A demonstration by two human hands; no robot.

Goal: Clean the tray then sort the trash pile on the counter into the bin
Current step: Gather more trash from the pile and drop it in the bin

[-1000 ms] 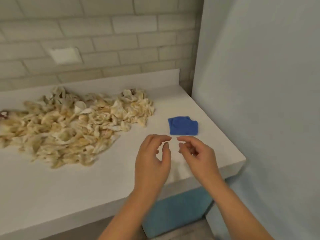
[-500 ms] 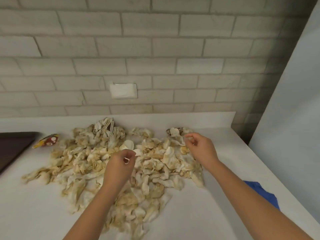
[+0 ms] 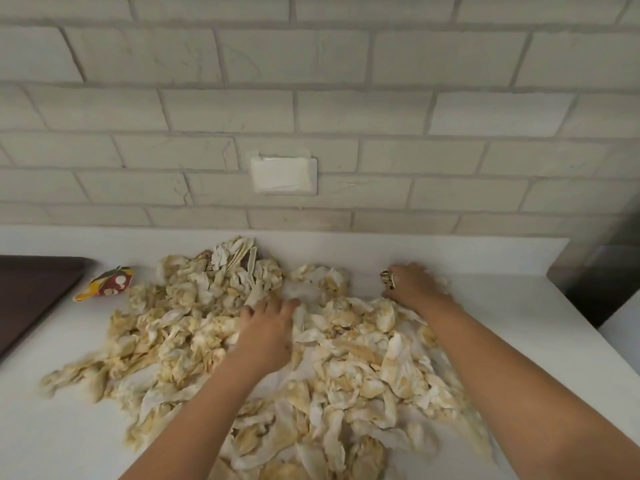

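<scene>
From the head camera, we are sinking our left hand [image 3: 268, 327] into the trash pile [image 3: 180, 323] mid-counter [image 3: 519, 306], its grip unclear. Our right hand [image 3: 415, 284] is curling its fingers round a patterned scrap [image 3: 385, 278] by the back edge, probably for sorting.

Two hands [image 3: 268, 327] [image 3: 415, 285], one trash pile [image 3: 194, 327], one tray [image 3: 31, 296], one printed wrapper [image 3: 105, 284].

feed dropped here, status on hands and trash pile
Left hand open on trash pile. Right hand at pile's far edge, grip unclear. Bin not in view.
</scene>
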